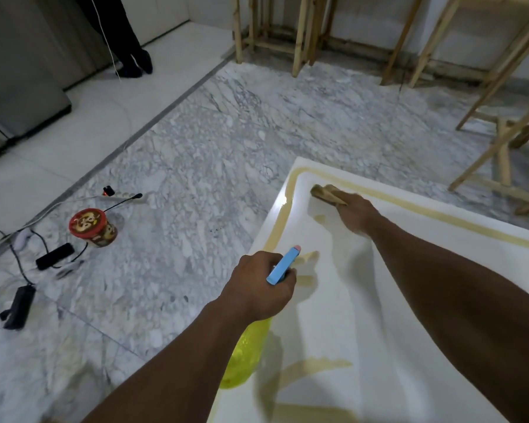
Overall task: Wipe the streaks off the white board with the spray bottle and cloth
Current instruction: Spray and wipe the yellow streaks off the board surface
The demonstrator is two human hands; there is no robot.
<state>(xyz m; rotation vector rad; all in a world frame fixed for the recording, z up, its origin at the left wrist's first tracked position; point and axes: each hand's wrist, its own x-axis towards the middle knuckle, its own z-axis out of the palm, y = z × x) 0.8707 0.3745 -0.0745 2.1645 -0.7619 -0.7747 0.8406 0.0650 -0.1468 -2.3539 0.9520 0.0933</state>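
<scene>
1. Your left hand gripped the yellow plastic spray bottle, fingers curled round its blue head, over the flat white board's left edge.
2. Tan streaks marked the board.
3. Your right hand pressed the tan cloth near the far corner; blur hid its finger pose.

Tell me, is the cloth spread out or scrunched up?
Scrunched up: the cloth is a bunched wad sticking out from under the right hand on the white board.

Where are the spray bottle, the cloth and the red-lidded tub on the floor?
spray bottle [246, 352], head view, on its yellow body.
cloth [326, 193], head view, on its bunched exposed end.
red-lidded tub [87, 221], head view, on its lid.
</scene>
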